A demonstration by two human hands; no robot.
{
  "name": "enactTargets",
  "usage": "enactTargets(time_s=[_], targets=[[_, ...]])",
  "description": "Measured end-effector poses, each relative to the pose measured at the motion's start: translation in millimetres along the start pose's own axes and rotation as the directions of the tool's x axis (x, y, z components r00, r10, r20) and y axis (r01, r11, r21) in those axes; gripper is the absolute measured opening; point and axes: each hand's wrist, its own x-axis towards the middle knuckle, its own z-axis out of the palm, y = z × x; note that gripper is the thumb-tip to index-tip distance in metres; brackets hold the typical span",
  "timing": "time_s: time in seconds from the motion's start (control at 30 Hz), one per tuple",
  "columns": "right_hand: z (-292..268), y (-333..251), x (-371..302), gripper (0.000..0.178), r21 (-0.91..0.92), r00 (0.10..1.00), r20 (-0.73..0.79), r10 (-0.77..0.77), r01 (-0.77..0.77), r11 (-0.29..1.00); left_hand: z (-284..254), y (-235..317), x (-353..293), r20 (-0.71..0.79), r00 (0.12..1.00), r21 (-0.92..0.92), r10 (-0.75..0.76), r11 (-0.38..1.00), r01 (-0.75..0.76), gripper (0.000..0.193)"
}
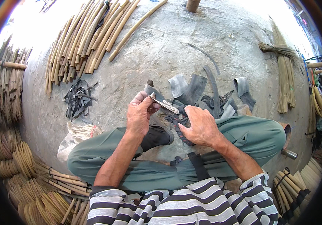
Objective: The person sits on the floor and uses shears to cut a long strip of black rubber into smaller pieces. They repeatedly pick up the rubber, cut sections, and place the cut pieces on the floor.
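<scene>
In front of my crossed legs, my right hand [202, 125] is closed round the black-wrapped handles of a pair of scissors [173, 108]. The metal blades point up and left, toward my left hand [140, 112]. That hand is closed, thumb and fingers pinching a grey-black rubber strip [154, 90] that lies along the blades. Whether the blades have bitten into the strip cannot be made out. Just beyond my hands lie wide grey rubber pieces [192, 90], a long narrow strip [212, 88] and a curled piece [244, 92].
Bamboo poles [89, 37] are heaped at the far left, near a tangle of thin black strips [79, 98]. A white sack [79, 137] lies beside my left knee. Coiled fibre bundles [22, 161] fill the near left. A bundle of straw bristles [285, 75] rests at the right.
</scene>
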Motion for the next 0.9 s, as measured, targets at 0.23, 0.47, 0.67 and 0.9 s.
enactTargets(time_s=[0.23,0.47,0.67,0.9], targets=[[-2.4,-3.0,0.1,0.045,-0.039,0.999,-0.03,-0.014,0.012,0.999,5.2,-3.6,-4.3,0.006,1.0,0.016,-0.023,1.0,0.022,0.011],[-13.9,-8.7,0.0,0.041,-0.061,0.999,0.034,0.037,-0.035,0.998,3.6,-3.6,-3.4,-0.005,0.997,0.019,-0.08,0.997,0.081,0.011],[-16.7,-7.4,-2.6,0.042,-0.023,0.991,0.12,0.066,-0.064,0.998,-0.2,-3.3,-0.8,0.008,0.997,-0.031,-0.074,0.997,0.074,0.011],[-4.4,0.9,0.2,0.045,-0.157,0.955,-0.224,-0.197,0.164,0.974,17.5,-13.6,-13.2,0.065,0.997,0.14,0.049,0.988,-0.058,0.011]])
